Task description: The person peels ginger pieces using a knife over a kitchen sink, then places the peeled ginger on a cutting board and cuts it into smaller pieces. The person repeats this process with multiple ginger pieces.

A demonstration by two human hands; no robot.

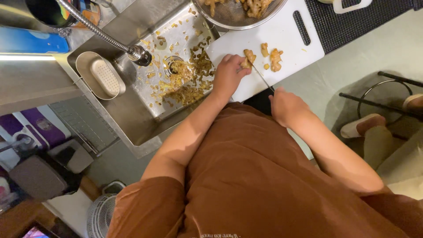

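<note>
Left hand point(228, 75) presses a ginger piece point(249, 57) onto the white cutting board point(286, 37), fingers curled over it. Right hand point(285, 105) is clenched on a knife point(263, 78), blade tip touching that ginger. More ginger chunks point(275, 59) lie just beside. Peelings litter the sink point(176, 75).

Brushed steel sink point(132, 112), knobbly ginger point(249, 57)

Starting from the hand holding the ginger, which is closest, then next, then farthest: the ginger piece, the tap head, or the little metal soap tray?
From the left hand:
1. Ginger piece, under its fingertips on the white board.
2. Tap head, over the sink, past the drain.
3. Metal soap tray, at the sink's far edge.
</note>
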